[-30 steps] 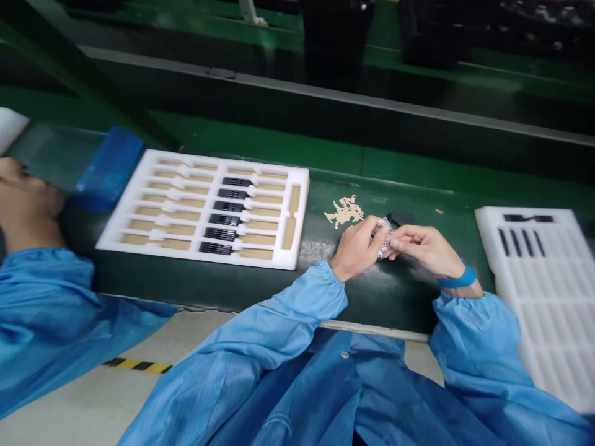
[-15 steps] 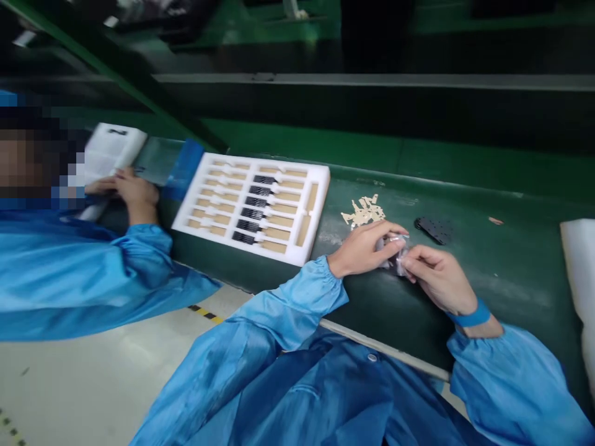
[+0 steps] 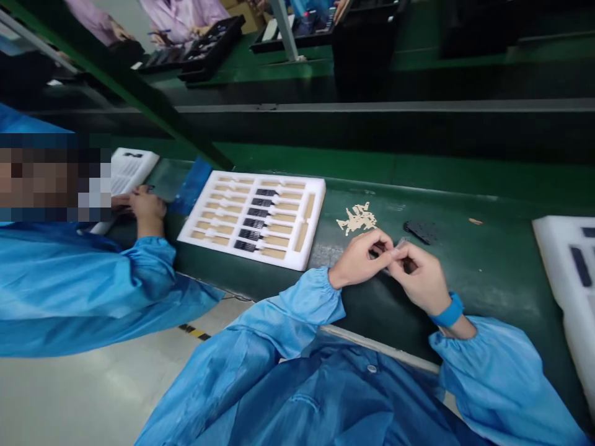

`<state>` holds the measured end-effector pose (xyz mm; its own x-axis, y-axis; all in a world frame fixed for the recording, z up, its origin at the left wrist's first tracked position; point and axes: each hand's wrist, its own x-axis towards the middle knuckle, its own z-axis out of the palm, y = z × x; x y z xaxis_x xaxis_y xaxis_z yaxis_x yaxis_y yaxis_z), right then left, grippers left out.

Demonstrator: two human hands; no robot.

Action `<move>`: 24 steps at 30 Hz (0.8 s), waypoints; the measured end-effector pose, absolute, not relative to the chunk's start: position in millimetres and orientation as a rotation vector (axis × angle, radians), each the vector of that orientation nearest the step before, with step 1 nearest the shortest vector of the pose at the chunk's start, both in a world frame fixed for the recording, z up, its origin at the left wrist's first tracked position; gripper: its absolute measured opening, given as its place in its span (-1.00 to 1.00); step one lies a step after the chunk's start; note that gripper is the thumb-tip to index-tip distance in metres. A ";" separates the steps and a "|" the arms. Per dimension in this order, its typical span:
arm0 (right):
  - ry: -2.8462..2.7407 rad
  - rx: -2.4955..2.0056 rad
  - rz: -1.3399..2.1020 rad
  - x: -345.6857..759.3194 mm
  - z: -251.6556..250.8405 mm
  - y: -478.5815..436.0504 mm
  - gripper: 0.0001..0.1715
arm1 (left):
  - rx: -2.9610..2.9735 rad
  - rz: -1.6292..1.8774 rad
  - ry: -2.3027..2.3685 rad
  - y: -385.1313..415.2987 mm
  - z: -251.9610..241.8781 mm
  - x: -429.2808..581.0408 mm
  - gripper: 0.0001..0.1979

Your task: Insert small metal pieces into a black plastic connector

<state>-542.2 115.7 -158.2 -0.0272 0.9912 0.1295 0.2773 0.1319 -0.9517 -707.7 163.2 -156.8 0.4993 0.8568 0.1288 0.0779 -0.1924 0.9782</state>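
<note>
My left hand (image 3: 360,257) and my right hand (image 3: 416,275) meet over the dark green bench, fingers pinched together on a small clear-wrapped piece (image 3: 395,249) held between them. A dark part shows under the fingers; I cannot make out its shape. My right wrist wears a blue band (image 3: 447,311). A small black perforated part (image 3: 421,231) lies just beyond my right hand. A heap of beige peeled scraps (image 3: 357,219) lies just beyond my left hand.
A white foam tray (image 3: 297,248) with several black parts in its slots sits left of my hands. Another white foam tray (image 3: 564,266) lies at the right edge. A co-worker in blue has a hand (image 3: 142,204) by a third white tray (image 3: 127,167). Black trays stand behind.
The camera has swung up and right, bringing the right tray back into view. My hands stay together, the wrapped piece now more hidden by the fingers.
</note>
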 end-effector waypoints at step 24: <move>-1.095 -1.343 0.833 -530.5 -153.8 128.6 -0.87 | 1.550 0.685 0.746 161.2 -145.6 -713.2 -0.62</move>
